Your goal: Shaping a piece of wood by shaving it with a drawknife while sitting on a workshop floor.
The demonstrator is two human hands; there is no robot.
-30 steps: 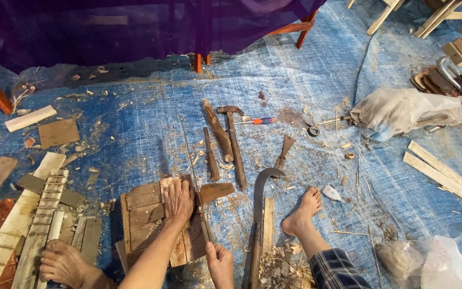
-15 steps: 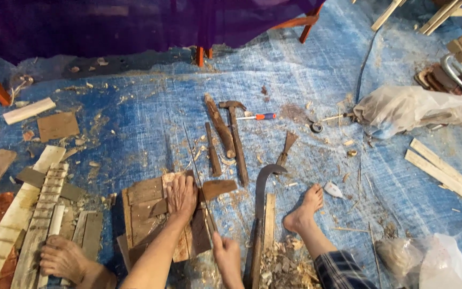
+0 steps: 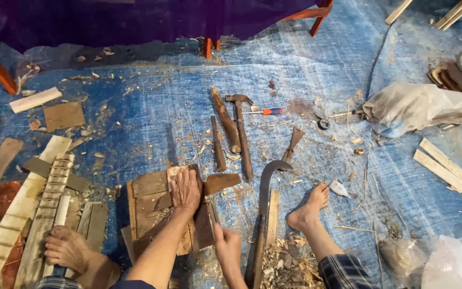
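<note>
My left hand [image 3: 186,190] lies flat, fingers spread, pressing a pale wooden piece [image 3: 176,172] down onto a stack of brown boards [image 3: 148,206] on the blue tarp [image 3: 151,123]. My right hand [image 3: 226,247] is closed just off the stack's right edge and seems to grip a thin dark tool, most of it hidden. A brown wedge-shaped offcut [image 3: 221,182] sticks out from the stack's upper right. My left foot [image 3: 68,249] rests on notched slats [image 3: 46,206] and my right foot [image 3: 308,210] is on the tarp.
A curved billhook [image 3: 266,198] lies between the boards and my right foot. Beyond it are a hammer [image 3: 241,134], wooden sticks [image 3: 224,120] and a screwdriver [image 3: 267,111]. At the right are a plastic bag [image 3: 423,107] and pale slats [image 3: 447,171]. Shavings [image 3: 284,267] are piled near my legs.
The view has tilted slightly, so everything sits a little higher in the picture. Both hands stay in the same place at the boards.
</note>
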